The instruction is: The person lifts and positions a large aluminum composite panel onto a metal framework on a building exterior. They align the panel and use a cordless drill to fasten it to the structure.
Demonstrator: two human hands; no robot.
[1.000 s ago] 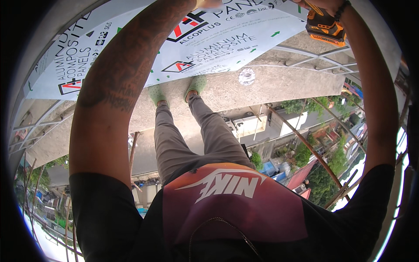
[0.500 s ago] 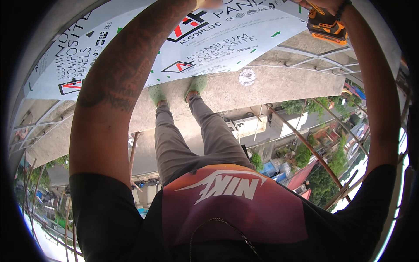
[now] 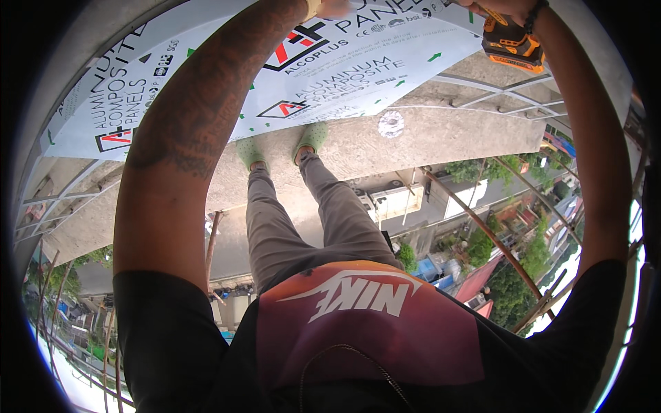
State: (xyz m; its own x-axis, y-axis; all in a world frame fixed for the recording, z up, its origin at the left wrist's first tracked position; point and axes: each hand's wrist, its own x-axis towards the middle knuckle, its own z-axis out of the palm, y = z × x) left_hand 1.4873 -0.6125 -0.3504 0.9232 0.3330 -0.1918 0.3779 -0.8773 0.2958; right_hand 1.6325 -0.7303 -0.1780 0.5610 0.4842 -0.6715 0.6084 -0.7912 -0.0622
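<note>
My left hand [image 3: 326, 9] is raised at the top edge against a large pale-blue printed panel [image 3: 372, 89], its fingers blurred and partly out of frame. My right hand [image 3: 513, 10], top right, grips a yellow and black cordless power tool [image 3: 511, 47] by the panel's right end; the tool's front end is hidden. The panel spans the upper view, curving at the fisheye rim, with metal framing [image 3: 506, 93] showing past its lower edge on both sides.
My feet in green clogs [image 3: 310, 140] stand on a narrow concrete ledge [image 3: 379, 141]. Below its edge lie a street [image 3: 231, 255], a white truck [image 3: 397, 202], trees and roofs. Scaffold poles [image 3: 490, 237] cross the drop on the right and left.
The view has shifted very slightly, with my left forearm a little further right in it. My right hand keeps its grip on the tool.
</note>
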